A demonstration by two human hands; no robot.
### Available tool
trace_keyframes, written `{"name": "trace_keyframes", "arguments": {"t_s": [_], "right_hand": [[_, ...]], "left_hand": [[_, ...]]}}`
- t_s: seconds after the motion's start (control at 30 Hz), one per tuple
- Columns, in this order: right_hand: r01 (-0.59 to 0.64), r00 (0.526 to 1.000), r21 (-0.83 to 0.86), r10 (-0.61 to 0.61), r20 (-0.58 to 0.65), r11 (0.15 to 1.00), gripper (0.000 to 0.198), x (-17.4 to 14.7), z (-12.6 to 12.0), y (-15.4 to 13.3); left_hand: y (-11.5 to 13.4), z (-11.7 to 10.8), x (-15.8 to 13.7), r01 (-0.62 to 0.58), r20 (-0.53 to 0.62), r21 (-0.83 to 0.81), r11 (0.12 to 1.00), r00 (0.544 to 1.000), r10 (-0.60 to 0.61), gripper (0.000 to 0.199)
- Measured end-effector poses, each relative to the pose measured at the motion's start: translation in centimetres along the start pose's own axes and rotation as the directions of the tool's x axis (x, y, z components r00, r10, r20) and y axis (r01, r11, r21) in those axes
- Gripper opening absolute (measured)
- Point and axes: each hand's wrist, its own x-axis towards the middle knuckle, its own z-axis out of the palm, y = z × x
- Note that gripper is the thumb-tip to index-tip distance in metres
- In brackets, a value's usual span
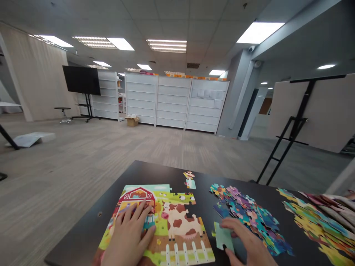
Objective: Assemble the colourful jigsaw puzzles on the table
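My left hand (132, 232) lies flat with its fingers spread on a partly joined farm jigsaw puzzle (183, 225), over the red barn. A brown-spotted cow and a white fence show on its right half; the upper right edge is stepped with gaps. My right hand (246, 240) grips a pale green-blue puzzle piece (223, 235) between thumb and fingers, just right of the puzzle. Two loose pieces (190, 183) lie above the puzzle, near the table's far edge, one showing a brown and white animal.
A heap of blue and purple puzzle pieces (249, 212) lies on the black table (83, 229) to the right. Farther right is a pile of yellow-green pieces (318, 221) beside striped cloth (341, 207). An easel-like stand (296, 125) rises beyond the table.
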Motion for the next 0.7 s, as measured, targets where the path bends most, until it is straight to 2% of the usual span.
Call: {"name": "trace_keyframes", "arguments": {"t_s": [0.17, 0.3, 0.47, 0.57, 0.7], "right_hand": [[0.124, 0.991, 0.089, -0.129, 0.044, 0.988, 0.042, 5.2, 0.6, 0.5], [0.269, 0.96, 0.195, -0.278, 0.02, 0.943, 0.037, 10.8, 2.7, -0.6], [0.373, 0.925, 0.185, -0.381, 0.005, 0.909, 0.035, 16.8, 5.9, -1.6], [0.395, 0.914, 0.194, -0.405, 0.014, 0.898, 0.04, 18.7, 7.4, -1.4], [0.389, 0.92, 0.185, -0.392, -0.024, 0.903, 0.038, 19.1, 8.7, -1.0]], "left_hand": [[0.0, -0.1, 0.0, 0.008, -0.003, -0.052, 0.999, 1.0, -0.008, 0.057], [0.1, -0.2, 0.0, 0.013, 0.002, -0.09, 0.996, 1.0, -0.013, 0.057], [0.1, -0.4, -0.1, 0.012, 0.004, -0.109, 0.994, 1.0, -0.012, 0.057], [0.1, -0.9, -0.1, 0.013, 0.026, -0.12, 0.993, 1.0, -0.01, 0.058], [0.4, -1.6, 0.0, 0.037, 0.065, -0.134, 0.99, 0.998, -0.028, 0.06]]}}
